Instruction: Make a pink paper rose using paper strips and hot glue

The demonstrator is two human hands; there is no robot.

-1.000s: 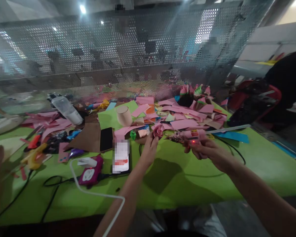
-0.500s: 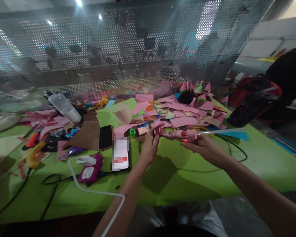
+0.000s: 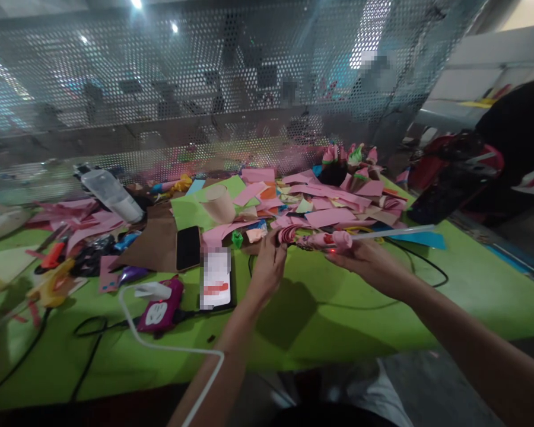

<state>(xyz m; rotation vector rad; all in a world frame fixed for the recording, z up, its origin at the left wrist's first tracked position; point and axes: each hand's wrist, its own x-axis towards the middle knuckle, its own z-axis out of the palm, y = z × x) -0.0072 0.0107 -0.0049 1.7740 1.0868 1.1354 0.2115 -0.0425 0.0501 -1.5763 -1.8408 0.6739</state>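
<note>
My left hand [image 3: 269, 264] is closed on a coiled strip of pink paper [image 3: 287, 235], its layers showing in a spiral. Close to the coil is the nozzle end of a pink glue gun [image 3: 324, 240], which my right hand [image 3: 360, 261] grips. A long clear glue stick [image 3: 396, 232] pokes out of the gun's back toward the right, and a small red light glows on its underside. I cannot tell whether nozzle and coil touch. Both hands are held above the green tabletop [image 3: 293, 332], just in front of heaped pink paper strips [image 3: 333, 217].
On the left lie a yellow glue gun [image 3: 53, 287], a magenta power box [image 3: 160, 308] with cables, and a clear bottle [image 3: 111, 193]. Two phones [image 3: 188, 248] lie left of my hands. Paper flowers [image 3: 356, 155] stand at the back. A black bottle [image 3: 447, 184] leans at right.
The view has shifted slightly to the right. Both hands keep nearly the same pose, with the paper coil and the glue gun still held close together.
</note>
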